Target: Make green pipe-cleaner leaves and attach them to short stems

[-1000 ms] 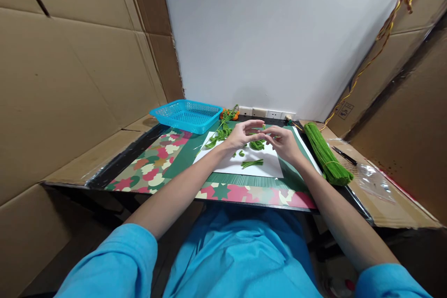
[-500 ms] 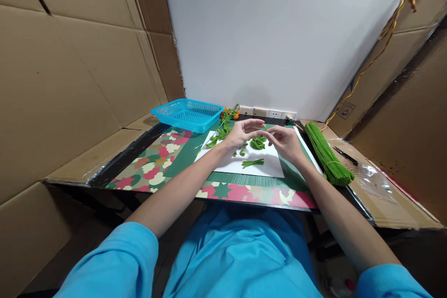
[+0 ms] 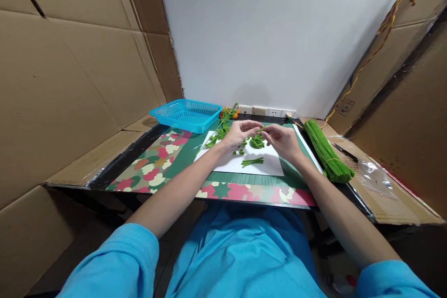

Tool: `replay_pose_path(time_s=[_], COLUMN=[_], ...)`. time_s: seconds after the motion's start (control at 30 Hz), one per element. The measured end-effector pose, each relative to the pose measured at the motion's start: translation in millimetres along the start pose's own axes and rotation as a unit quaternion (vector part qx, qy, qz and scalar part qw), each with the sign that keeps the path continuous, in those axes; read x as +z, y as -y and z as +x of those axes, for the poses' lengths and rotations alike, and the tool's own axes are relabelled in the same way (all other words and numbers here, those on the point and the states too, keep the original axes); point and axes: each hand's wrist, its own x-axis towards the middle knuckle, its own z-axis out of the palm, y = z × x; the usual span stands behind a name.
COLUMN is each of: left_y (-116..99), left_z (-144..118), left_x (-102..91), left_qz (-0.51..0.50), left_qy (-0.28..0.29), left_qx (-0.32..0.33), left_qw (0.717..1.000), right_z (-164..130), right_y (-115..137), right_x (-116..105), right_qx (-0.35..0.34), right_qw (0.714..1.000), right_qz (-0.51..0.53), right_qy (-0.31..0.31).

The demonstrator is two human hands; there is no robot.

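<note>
Over the white sheet (image 3: 268, 166), my left hand (image 3: 238, 137) and my right hand (image 3: 282, 140) meet at the fingertips. Both pinch a small green pipe cleaner piece (image 3: 261, 129); its exact shape is mostly hidden by the fingers. Just beneath lies a heap of bent green pipe cleaner pieces (image 3: 257, 142), with a few small curled bits beside it. Nearer me on the sheet rests a short row of straight green pipe cleaner lengths (image 3: 252, 162). Green leafy stems (image 3: 213, 141), made of the same fuzzy material, lie at the sheet's left edge.
A blue plastic basket (image 3: 204, 129) stands at the back left, beside orange flowers (image 3: 234, 114). To the right lie a tied bundle of green pipe cleaners (image 3: 326, 151), a dark-handled tool (image 3: 345, 152) and a clear plastic bag (image 3: 377, 180). Cardboard walls flank the table; sockets line the back.
My fingertips have drawn slightly closer together around the small green piece, and it shows less between them. The view has shifted a little; the things on the table have stayed put.
</note>
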Motion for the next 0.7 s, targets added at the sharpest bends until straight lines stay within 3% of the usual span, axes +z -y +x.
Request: replay_pose_path(time_s=[0.3, 0.43, 0.7], left_y=[1.1, 0.7, -0.4], left_z=[1.4, 2.4, 0.9], left_x=[2.2, 3.1, 3.9], left_qz=[0.011, 0.017, 0.052], left_qy=[-0.027, -0.027, -0.015], left_qx=[0.019, 0.028, 0.002], left_qw=[0.999, 0.999, 0.999], right_z=[2.2, 2.8, 3.0], right_y=[-2.9, -4.6, -5.2], right_x=[-2.6, -1.2, -0.8], right_qx=[0.006, 0.018, 0.011], right_qw=[0.999, 0.999, 0.999], right_qz=[0.028, 0.026, 0.02], right_qy=[-0.036, -0.02, -0.031])
